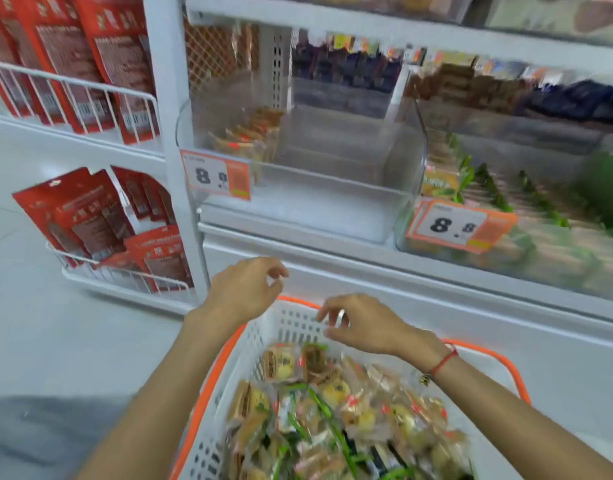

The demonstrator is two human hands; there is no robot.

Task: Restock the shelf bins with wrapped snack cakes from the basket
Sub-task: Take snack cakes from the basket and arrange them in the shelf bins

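Orange-rimmed basket [263, 329] of wrapped snack cakes [336, 403] sits below my hands | left hand [244, 292], right hand [362, 325]: loosely curled, empty grip, poised to pick | clear bin [298, 188] nearly empty, awaiting stock

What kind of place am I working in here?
Most likely a shop aisle, probably a grocery or snack store. Clear shelf bins carry orange price tags reading 8.8, red packaged goods fill wire racks at left, and a white basket with an orange rim holds wrapped snack cakes.
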